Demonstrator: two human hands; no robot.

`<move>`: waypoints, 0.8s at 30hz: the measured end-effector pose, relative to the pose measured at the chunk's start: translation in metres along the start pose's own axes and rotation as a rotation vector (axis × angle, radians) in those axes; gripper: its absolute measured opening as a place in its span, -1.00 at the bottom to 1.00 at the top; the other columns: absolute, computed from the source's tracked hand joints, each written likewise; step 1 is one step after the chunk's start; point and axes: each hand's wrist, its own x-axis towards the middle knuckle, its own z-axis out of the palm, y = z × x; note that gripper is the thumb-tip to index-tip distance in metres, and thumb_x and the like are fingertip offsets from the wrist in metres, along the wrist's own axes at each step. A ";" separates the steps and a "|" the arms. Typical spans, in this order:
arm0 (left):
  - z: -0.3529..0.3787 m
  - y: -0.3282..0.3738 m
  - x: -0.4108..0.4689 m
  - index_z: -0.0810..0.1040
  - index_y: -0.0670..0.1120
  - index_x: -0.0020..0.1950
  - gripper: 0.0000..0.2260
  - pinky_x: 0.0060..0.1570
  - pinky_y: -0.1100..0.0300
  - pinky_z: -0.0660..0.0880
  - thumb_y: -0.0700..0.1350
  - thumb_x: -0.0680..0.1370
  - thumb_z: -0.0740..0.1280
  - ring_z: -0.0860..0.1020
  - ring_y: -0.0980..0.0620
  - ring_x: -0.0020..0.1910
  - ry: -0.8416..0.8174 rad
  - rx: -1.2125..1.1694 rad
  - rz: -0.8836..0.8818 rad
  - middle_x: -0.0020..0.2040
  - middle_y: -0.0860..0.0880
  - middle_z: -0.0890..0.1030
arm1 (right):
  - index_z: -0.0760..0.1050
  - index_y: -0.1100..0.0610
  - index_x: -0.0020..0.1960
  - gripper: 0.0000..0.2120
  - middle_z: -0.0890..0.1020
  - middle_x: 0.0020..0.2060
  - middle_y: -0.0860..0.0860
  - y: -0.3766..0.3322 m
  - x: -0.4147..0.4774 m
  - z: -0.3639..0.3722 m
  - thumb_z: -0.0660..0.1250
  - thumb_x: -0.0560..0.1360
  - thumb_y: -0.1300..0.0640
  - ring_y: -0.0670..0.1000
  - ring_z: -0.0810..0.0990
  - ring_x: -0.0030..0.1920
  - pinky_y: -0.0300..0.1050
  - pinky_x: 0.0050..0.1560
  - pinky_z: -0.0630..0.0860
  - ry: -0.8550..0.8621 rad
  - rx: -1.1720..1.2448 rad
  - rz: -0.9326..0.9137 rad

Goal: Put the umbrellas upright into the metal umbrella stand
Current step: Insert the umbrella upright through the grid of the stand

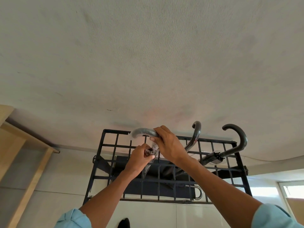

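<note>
A black metal grid umbrella stand (pixel 105 145) stands against the pale wall, seen from above. My right hand (pixel 167 143) grips the curved, plastic-wrapped handle of a dark umbrella (pixel 143 132) over the stand's top grid. Just below it, my left hand (pixel 139 155) pinches the same umbrella's folded fabric; its lower part reaches down into a grid cell. Two more umbrellas stand in the stand to the right, with hooked handles sticking up: one (pixel 196 134) near the middle, one (pixel 238 139) at the right end.
A light wooden shelf unit (pixel 18 155) stands at the left. The floor (pixel 148 214) is pale tile, with a dark shoe tip (pixel 124 223) at the bottom. A bright window or door (pixel 291 191) is at the right edge.
</note>
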 end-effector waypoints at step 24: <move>-0.010 0.015 -0.018 0.44 0.02 0.26 -0.61 -0.10 0.32 0.54 -0.08 0.49 0.48 0.62 0.12 -0.05 -0.067 -0.104 -0.091 0.08 0.07 0.54 | 0.34 0.07 0.43 -0.50 0.51 0.20 -0.02 0.001 -0.014 -0.006 0.34 0.56 -0.06 -0.10 0.49 0.04 -0.10 0.06 0.56 -0.038 -0.009 0.134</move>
